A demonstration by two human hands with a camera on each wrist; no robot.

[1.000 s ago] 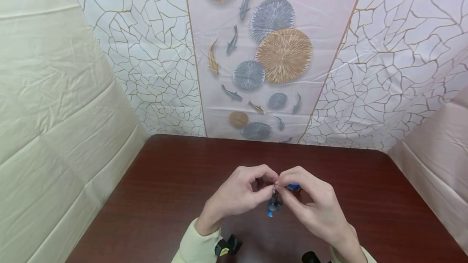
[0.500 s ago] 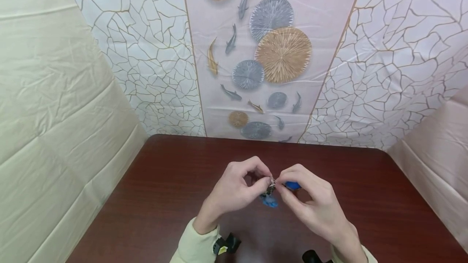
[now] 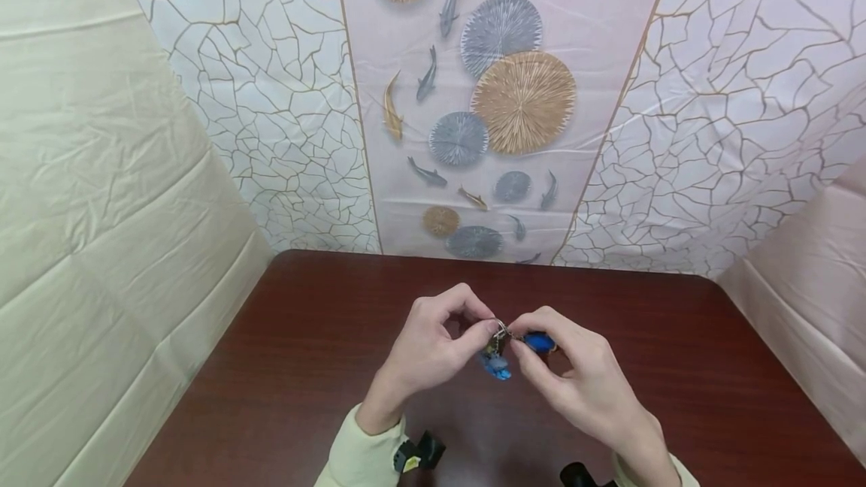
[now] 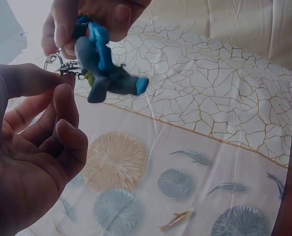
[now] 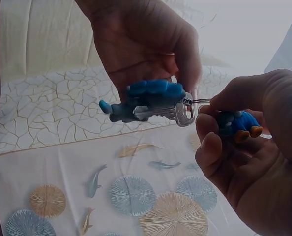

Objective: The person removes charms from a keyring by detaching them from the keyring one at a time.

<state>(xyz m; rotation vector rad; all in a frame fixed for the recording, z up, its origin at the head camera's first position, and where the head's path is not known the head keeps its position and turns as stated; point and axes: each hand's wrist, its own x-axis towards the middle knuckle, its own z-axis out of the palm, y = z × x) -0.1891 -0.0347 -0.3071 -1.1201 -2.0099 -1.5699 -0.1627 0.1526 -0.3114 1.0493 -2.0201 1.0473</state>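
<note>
Hands (image 3: 429, 344) (image 3: 585, 378) pinch keyring (image 3: 501, 332), table's far edge (image 3: 419, 262) beyond.

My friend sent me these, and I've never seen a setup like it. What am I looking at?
There's no robot: a person's bare left hand and right hand are held above a dark reddish table. One picture comes from a head camera looking down; the other two come from cameras on each wrist. Both hands pinch at a metal key ring. With it are at least one key, a blue-grey figure and, by the right hand, a blue figure with orange feet.
</note>
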